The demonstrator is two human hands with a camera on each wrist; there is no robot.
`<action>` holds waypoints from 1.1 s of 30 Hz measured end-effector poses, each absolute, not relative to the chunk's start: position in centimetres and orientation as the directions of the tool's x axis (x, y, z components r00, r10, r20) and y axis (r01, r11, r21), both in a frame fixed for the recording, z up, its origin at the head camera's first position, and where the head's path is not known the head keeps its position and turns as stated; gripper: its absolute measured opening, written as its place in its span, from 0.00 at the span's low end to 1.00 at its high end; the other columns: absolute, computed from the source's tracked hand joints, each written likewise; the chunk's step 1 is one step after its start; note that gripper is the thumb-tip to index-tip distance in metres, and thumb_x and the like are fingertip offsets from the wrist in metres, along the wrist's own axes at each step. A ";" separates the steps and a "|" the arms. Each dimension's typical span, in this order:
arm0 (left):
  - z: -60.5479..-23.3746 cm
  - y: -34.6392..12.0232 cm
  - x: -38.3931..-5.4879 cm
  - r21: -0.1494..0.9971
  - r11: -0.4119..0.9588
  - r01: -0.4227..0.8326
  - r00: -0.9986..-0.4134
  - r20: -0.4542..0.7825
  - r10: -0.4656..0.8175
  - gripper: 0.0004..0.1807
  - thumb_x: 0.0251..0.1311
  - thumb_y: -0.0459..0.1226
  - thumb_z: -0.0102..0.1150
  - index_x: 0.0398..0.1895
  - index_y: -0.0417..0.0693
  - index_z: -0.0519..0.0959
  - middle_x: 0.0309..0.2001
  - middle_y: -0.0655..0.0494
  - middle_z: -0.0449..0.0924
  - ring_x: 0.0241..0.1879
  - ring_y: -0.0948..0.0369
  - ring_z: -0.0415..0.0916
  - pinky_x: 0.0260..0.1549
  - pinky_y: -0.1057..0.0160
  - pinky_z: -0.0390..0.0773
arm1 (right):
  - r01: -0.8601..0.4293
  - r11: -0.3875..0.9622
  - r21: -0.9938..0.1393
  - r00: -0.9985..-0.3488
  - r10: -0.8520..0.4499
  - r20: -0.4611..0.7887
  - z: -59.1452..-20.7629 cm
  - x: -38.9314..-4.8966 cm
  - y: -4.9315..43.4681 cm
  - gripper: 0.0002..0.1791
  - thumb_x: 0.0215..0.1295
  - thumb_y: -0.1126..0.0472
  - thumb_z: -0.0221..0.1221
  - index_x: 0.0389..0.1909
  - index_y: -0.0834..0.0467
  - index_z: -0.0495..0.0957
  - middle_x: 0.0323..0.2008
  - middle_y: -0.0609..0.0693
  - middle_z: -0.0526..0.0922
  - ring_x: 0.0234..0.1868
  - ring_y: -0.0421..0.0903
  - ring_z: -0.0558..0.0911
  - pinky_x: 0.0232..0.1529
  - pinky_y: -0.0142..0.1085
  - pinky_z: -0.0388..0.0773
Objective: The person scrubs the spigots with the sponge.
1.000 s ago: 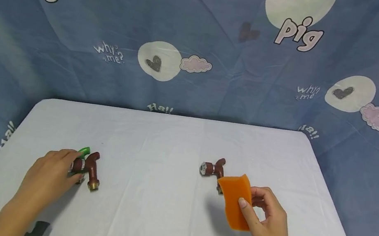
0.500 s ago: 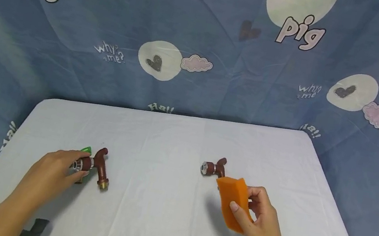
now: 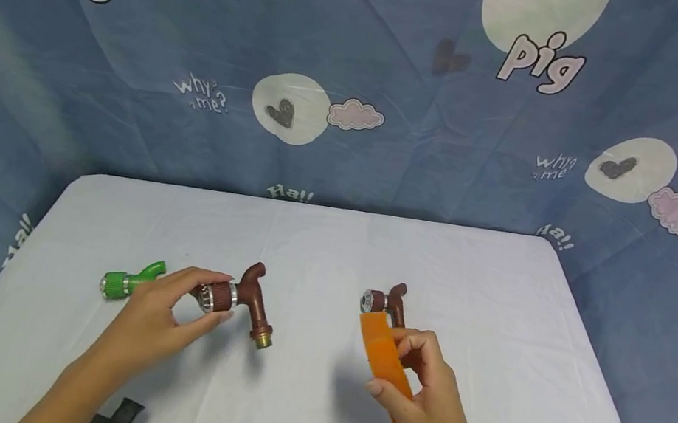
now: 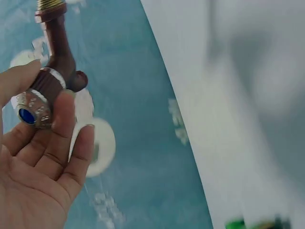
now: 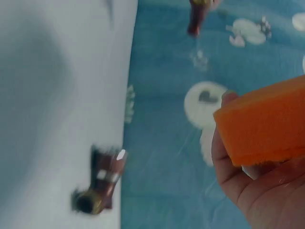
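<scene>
Between thumb and fingers my left hand point(image 3: 160, 313) pinches a brown faucet point(image 3: 254, 302) by its ribbed collar, raised over the table with the brass-threaded end pointing down. In the left wrist view a blue disc shows on the end of this faucet point(image 4: 50, 71). My right hand point(image 3: 429, 399) holds an orange sponge point(image 3: 385, 354), tilted and above the table. Behind the sponge lies a second brown faucet point(image 3: 394, 304), its lower part hidden. A green faucet point(image 3: 128, 281) lies left of my left hand, partly covered by it.
A white cloth covers the table point(image 3: 318, 253). A blue printed curtain point(image 3: 346, 168) hangs behind and at both sides. Black straps point(image 3: 115, 421) show near both wrists.
My left hand has lifted the brown faucet and carried it right, uncovering the green faucet. My right hand has moved left with the sponge, which is now turned more edge-on.
</scene>
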State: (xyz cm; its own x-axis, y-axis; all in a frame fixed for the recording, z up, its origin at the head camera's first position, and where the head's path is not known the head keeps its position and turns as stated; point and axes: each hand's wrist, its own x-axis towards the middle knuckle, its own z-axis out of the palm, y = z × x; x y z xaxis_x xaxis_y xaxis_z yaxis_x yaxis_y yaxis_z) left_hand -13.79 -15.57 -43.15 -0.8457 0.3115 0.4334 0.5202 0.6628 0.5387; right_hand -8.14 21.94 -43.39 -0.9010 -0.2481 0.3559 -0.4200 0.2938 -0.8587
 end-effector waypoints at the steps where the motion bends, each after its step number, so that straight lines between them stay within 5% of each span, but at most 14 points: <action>1: -43.2 -15.1 -13.7 0.561 0.633 0.533 -0.841 0.436 0.321 0.31 0.48 0.33 0.84 0.57 0.58 0.83 0.47 0.70 0.84 0.41 0.69 0.78 0.45 0.77 0.75 | -0.456 0.288 -0.842 -0.882 -0.275 0.383 -43.3 -8.2 21.5 0.25 0.62 0.68 0.73 0.49 0.58 0.66 0.56 0.52 0.81 0.46 0.48 0.83 0.47 0.38 0.83; 7: -43.2 -12.6 -13.0 0.669 0.499 0.552 -0.832 0.404 0.379 0.30 0.53 0.33 0.82 0.59 0.58 0.82 0.53 0.70 0.82 0.51 0.66 0.81 0.55 0.76 0.75 | -0.687 0.382 -0.618 -0.724 -0.427 0.541 -42.2 -8.4 18.1 0.25 0.73 0.50 0.66 0.65 0.54 0.73 0.61 0.51 0.78 0.55 0.48 0.78 0.53 0.40 0.81; 13: -42.6 -11.0 -12.1 0.757 0.384 0.528 -0.832 0.369 0.415 0.27 0.56 0.34 0.80 0.59 0.56 0.82 0.54 0.68 0.83 0.52 0.64 0.82 0.55 0.68 0.81 | -0.792 0.466 -0.394 -0.607 -0.533 0.589 -42.1 -8.7 16.1 0.18 0.78 0.47 0.60 0.63 0.46 0.79 0.63 0.49 0.78 0.60 0.49 0.75 0.58 0.48 0.72; 19: -42.0 -10.4 -11.6 0.842 0.304 0.446 -0.854 0.299 0.426 0.23 0.60 0.38 0.77 0.58 0.58 0.83 0.54 0.68 0.83 0.48 0.63 0.83 0.48 0.62 0.85 | -0.777 0.499 -0.385 -0.625 -0.530 0.574 -42.5 -9.2 16.3 0.15 0.73 0.52 0.65 0.58 0.45 0.83 0.61 0.48 0.79 0.59 0.50 0.75 0.58 0.51 0.72; 33: -42.2 -10.4 -11.6 0.901 0.187 0.391 -0.836 0.263 0.481 0.23 0.64 0.37 0.74 0.61 0.58 0.81 0.55 0.63 0.83 0.49 0.58 0.82 0.52 0.60 0.84 | -0.670 0.564 -0.482 -0.730 -0.381 0.568 -43.3 -10.4 18.4 0.18 0.69 0.54 0.70 0.58 0.49 0.84 0.59 0.49 0.80 0.57 0.51 0.76 0.51 0.46 0.68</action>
State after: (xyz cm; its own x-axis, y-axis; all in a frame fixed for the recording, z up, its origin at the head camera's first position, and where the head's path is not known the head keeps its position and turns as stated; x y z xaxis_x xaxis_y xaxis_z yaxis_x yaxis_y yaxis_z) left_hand -11.60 -10.45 -42.25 -0.8361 0.4813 0.2631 0.3914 0.1875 0.9009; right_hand -10.44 18.45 -43.35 -0.7297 -0.3812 0.5676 -0.6700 0.5643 -0.4824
